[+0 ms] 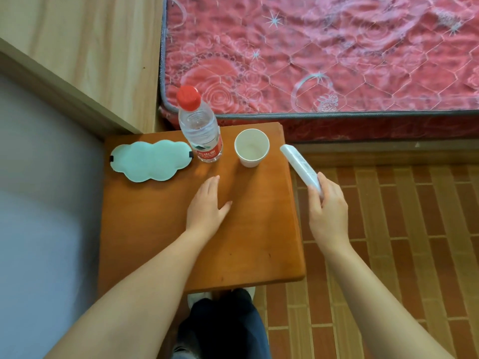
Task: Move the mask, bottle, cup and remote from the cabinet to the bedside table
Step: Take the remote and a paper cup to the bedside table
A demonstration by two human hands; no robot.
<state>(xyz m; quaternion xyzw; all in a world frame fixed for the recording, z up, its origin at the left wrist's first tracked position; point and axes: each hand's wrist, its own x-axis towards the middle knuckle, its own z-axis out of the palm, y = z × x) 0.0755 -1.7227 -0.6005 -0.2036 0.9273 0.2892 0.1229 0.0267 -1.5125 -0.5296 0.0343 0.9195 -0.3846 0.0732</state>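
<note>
On the orange wooden bedside table (160,229), a pale green cloud-shaped eye mask (150,160) lies flat at the far left. To its right stands a clear water bottle (199,128) with a red cap and red label. An empty white paper cup (251,147) stands upright further right. My right hand (328,211) grips the near end of a white remote (299,164), held in the air just past the table's right edge. My left hand (207,203) hovers flat over the table's middle, fingers apart, holding nothing.
A red quilted mattress (324,53) lies beyond the table. A light wooden panel (85,55) runs along the left, with a grey wall (39,203) below it. Brown brick-pattern flooring (401,229) lies to the right. My legs and a shoe (223,325) show below the table.
</note>
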